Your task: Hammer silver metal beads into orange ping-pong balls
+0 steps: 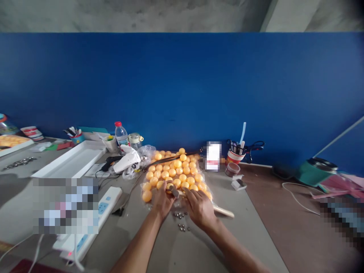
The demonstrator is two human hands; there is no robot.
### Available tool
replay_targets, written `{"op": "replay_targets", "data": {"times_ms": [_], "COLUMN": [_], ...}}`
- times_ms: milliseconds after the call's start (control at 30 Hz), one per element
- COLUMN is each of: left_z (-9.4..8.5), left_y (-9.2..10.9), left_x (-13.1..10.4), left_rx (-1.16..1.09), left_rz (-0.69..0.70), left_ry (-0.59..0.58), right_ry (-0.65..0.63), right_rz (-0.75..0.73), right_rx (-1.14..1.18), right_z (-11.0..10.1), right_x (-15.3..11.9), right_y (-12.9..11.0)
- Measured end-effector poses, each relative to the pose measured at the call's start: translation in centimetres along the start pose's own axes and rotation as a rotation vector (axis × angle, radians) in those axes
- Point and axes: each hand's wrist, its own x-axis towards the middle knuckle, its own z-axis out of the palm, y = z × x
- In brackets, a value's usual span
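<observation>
My left hand (163,201) is closed, its fingertips pinching the dark blunt end of a wooden-handled tool (224,212) that looks like a small hammer. The tool's pale handle runs to the right beneath my right hand (201,207), whose fingers are bent over it. Part of the handle is hidden there. Right behind both hands lies a clear plastic bag full of orange balls (172,172), like table-tennis balls. Small shiny metal beads (179,215) lie in two loose groups on the grey tabletop (167,246) between my forearms.
On the left are a white power strip (106,203), a white tray (71,161), a crumpled white bag (127,159) and a red-capped bottle (121,132). To the right stand a tub of tools (235,156), a small round jar (232,169) and a teal container (317,174). A blue partition (182,87) rises behind.
</observation>
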Motion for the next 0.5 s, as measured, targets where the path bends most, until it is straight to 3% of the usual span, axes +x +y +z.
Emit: {"op": "replay_targets", "data": {"times_ms": [133, 500], "left_z": [0.0, 0.19], "left_y": [0.09, 0.22], "left_x": [-0.03, -0.18], "left_rx": [0.01, 0.01], "left_rz": [-0.035, -0.043], "left_ry": [-0.023, -0.01], "right_ry": [-0.039, 0.009], "right_rz": [0.019, -0.006], "right_rx": [-0.008, 0.007], "right_z": [-0.02, -0.23], "right_x": [0.03, 0.14], "right_y": [-0.06, -0.26]}}
